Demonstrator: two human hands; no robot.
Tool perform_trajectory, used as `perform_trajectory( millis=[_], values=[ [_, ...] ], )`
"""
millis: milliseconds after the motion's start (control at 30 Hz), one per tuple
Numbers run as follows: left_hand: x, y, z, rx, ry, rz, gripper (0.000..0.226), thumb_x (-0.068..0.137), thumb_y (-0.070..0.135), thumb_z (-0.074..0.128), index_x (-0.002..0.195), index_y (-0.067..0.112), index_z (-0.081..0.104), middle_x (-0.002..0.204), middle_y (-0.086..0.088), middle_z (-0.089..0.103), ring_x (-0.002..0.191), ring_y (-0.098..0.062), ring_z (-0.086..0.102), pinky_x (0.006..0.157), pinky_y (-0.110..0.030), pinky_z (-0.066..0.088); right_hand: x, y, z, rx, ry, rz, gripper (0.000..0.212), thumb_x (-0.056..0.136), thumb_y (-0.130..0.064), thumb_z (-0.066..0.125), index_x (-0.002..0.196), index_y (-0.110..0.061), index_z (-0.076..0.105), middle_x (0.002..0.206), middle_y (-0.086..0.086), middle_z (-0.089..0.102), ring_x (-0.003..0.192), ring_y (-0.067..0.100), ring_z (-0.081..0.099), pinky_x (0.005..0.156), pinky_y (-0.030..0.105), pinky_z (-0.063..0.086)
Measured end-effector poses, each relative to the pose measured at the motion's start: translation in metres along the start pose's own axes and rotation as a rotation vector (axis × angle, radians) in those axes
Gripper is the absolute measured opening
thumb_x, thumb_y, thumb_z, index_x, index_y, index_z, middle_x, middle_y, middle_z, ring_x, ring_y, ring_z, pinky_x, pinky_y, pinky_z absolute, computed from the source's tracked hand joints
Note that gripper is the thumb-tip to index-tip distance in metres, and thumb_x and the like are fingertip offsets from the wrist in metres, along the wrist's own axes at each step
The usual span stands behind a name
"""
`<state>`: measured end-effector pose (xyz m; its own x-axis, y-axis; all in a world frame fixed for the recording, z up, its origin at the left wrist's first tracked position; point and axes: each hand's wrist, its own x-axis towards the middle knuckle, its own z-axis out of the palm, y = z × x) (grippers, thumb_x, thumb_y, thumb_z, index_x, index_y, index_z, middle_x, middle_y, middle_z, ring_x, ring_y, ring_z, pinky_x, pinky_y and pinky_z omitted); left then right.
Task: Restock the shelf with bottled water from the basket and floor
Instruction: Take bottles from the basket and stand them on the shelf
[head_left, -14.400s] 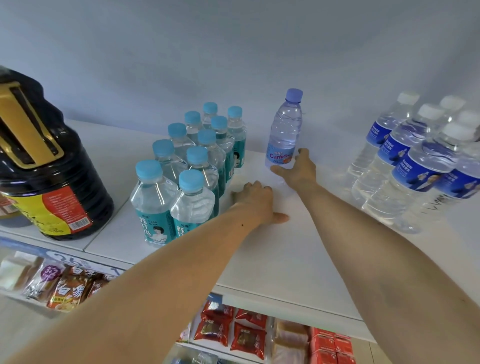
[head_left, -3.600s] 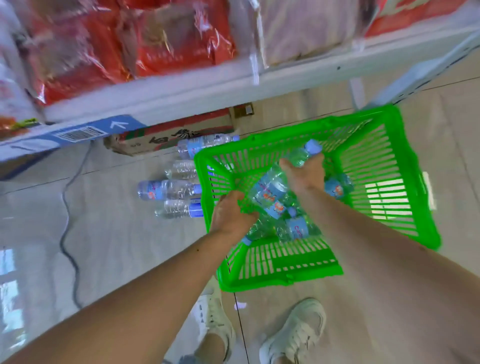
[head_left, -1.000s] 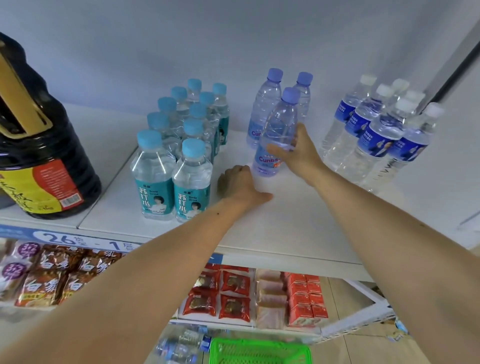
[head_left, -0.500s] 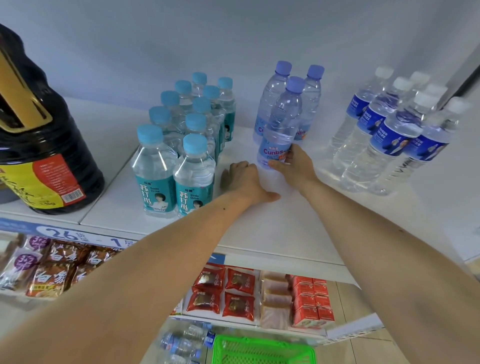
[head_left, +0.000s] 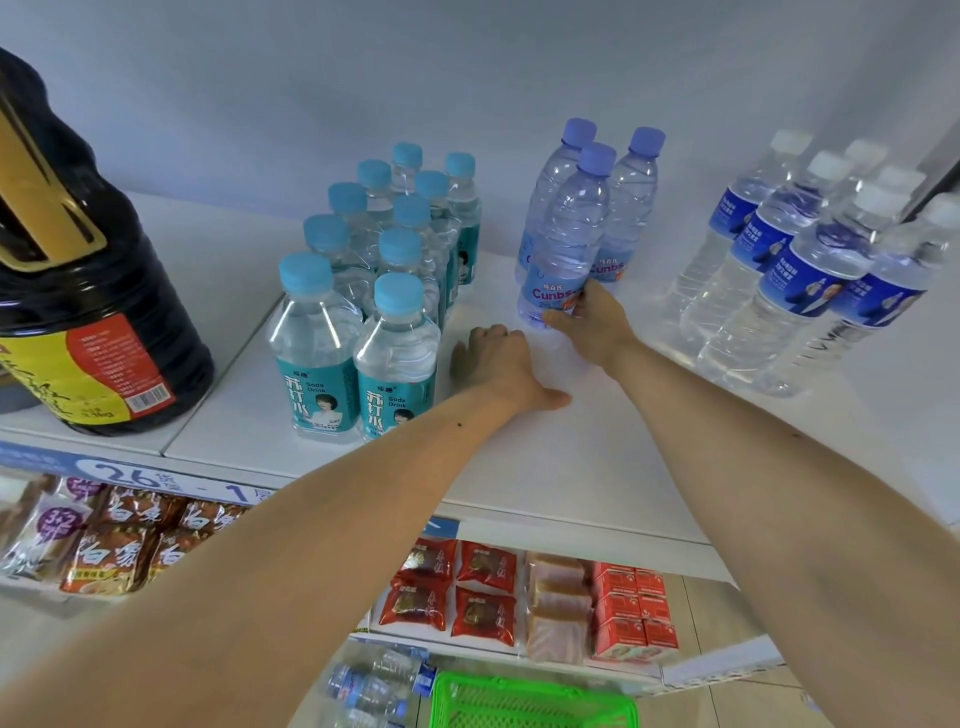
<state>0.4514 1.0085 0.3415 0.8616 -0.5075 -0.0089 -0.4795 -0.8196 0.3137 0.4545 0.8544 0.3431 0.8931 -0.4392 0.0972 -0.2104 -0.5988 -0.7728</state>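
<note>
Three purple-capped water bottles stand on the white shelf (head_left: 597, 467). My right hand (head_left: 592, 322) holds the base of the front water bottle (head_left: 566, 244), which stands upright on the shelf. Two more water bottles (head_left: 631, 208) stand just behind it. My left hand (head_left: 493, 361) rests palm down on the shelf, left of that bottle, holding nothing. Below, the green basket (head_left: 530, 701) shows its rim, and loose water bottles on the floor (head_left: 374, 686) lie to its left.
A block of blue-capped soda drink bottles (head_left: 374, 291) stands left of my left hand. White-capped water bottles (head_left: 810, 260) stand at the right. A large dark oil jug (head_left: 78, 291) fills the far left. Snack packs (head_left: 457, 592) sit on the lower shelf.
My right hand slid down the front bottle to its base as the bottle settled on the shelf in front of the other two. My left hand stayed flat on the shelf.
</note>
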Motion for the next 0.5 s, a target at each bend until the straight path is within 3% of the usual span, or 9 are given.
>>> perform_trajectory(
  millis=[500],
  values=[
    [-0.0009, 0.0011, 0.0016, -0.01, -0.004, -0.002, 0.087, 0.058, 0.072, 0.068, 0.121, 0.015, 0.052, 0.124, -0.003, 0.052, 0.119, -0.026, 0.045, 0.096, -0.038, 0.039, -0.0053, -0.0072, 0.0088, -0.013, 0.051, 0.071, 0.047, 0.087, -0.025, 0.068, 0.126, -0.008, 0.047, 0.126, 0.009, 0.06, 0.116, 0.029, 0.055, 0.094, 0.037, 0.045]
  ],
)
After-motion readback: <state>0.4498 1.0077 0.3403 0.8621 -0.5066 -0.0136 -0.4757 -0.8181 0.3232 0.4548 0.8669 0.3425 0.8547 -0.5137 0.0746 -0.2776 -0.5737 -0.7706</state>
